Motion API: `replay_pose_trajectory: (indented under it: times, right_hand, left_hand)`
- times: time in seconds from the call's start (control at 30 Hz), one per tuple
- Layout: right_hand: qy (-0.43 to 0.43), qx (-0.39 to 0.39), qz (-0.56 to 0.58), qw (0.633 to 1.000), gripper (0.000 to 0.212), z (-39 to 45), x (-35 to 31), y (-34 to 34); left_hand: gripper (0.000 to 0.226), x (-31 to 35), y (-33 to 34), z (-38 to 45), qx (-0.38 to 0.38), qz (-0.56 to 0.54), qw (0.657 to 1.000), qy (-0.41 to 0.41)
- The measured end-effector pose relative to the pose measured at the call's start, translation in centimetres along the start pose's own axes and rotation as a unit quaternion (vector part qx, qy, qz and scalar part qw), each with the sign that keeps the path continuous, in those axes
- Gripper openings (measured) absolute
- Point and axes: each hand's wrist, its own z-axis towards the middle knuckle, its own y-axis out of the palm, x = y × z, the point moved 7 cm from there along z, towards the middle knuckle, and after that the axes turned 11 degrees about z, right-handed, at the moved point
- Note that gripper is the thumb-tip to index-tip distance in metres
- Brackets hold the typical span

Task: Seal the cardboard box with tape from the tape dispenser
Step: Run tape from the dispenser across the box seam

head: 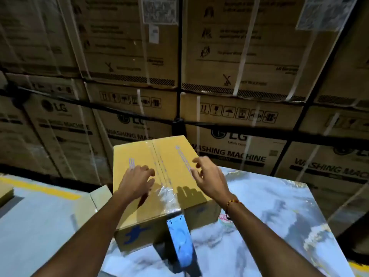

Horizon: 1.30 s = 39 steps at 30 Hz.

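Note:
A yellow-brown cardboard box (139, 154) stands on a marble-patterned table (269, 206), its flaps closed. Clear tape (162, 172) runs along the centre seam and wrinkles near the front edge. A blue tape dispenser (180, 234) hangs off the box's front edge, still joined to the tape, with no hand on it. My left hand (136, 181) rests flat on the box top left of the seam, fingers spread. My right hand (207, 176) hovers over the box's right edge, fingers apart and holding nothing.
Large stacked washing machine cartons (239, 80) with white straps form a wall right behind the table. A lower grey surface (40, 216) with a yellow stripe lies to the left, with a flat piece of cardboard (6, 192) at its far left.

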Motion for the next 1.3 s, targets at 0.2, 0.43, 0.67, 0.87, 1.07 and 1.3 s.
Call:
replay_pose_trajectory:
  times: [0.2, 0.43, 0.67, 0.87, 1.07, 1.3]
  right_hand:
    - [0.073, -0.094, 0.011, 0.993, 0.024, -5.4, 2.5, 6.6]
    - [0.081, -0.055, -0.019, 0.995, 0.016, -6.8, 3.3, 8.0]
    - [0.08, -0.074, 0.018, 0.994, 0.013, -6.4, 6.3, 6.9]
    - [0.096, -0.056, 0.022, 0.994, 0.014, -5.5, 8.8, 5.5]
    - [0.073, -0.039, 0.022, 0.996, 0.016, -6.0, 9.1, 5.5]
    - [0.034, -0.006, 0.025, 0.999, 0.021, -6.6, 9.6, 6.0]
  left_hand:
    - [0.044, -3.5, 5.8, -5.6, -0.011, -0.029, 0.983, -0.183]
    - [0.057, -2.7, 7.3, -7.1, -0.016, -0.189, 0.956, -0.222]
    - [0.063, 0.4, 7.7, -6.5, -0.038, -0.208, 0.938, -0.275]
    - [0.06, 6.6, 5.0, -6.1, 0.027, -0.179, 0.966, -0.182]
    - [0.058, 14.1, 3.8, -5.6, -0.024, -0.156, 0.984, 0.078]
    - [0.063, 12.3, 6.2, -2.6, -0.091, -0.1, 0.989, 0.055]
